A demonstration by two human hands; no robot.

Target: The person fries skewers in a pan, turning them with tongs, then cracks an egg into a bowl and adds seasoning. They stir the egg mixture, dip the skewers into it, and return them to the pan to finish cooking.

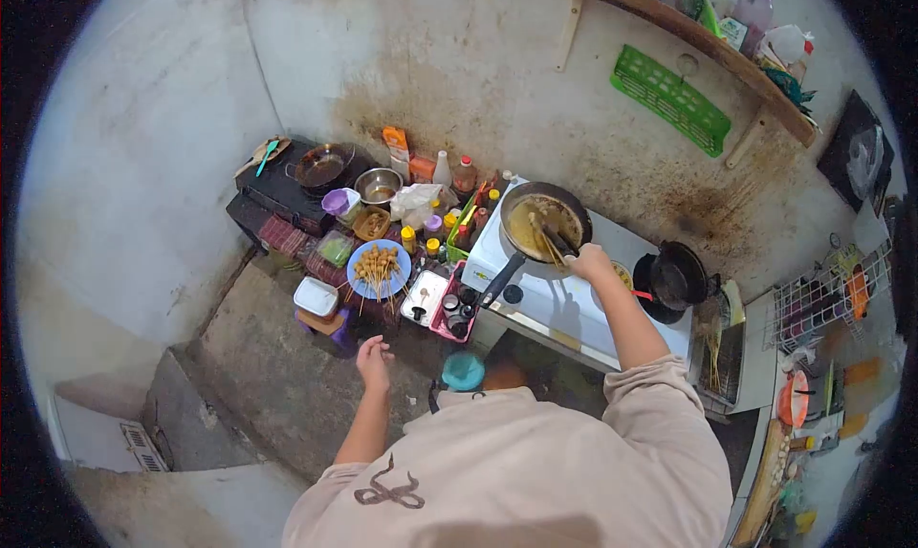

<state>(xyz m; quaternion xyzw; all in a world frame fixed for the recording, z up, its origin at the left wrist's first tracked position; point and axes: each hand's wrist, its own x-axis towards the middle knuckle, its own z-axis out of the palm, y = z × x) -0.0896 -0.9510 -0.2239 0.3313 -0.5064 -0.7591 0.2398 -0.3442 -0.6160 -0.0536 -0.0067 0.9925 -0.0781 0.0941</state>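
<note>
My right hand is closed around the end of a long, slim utensil that reaches down into a frying pan. Its exact kind is blurred; two thin, stick-like lengths show. Yellowish liquid lies in the pan, which sits on the white stove with its black handle toward me. My left hand hangs in the air with fingers loosely apart, holding nothing. Beyond it, a light-blue plate bears a pile of skewered brown food.
A pink basket of jars stands left of the stove. Dark pans occupy its right end. Bottles, a metal bowl and a wok crowd the left counter. A white container rests on a purple stool.
</note>
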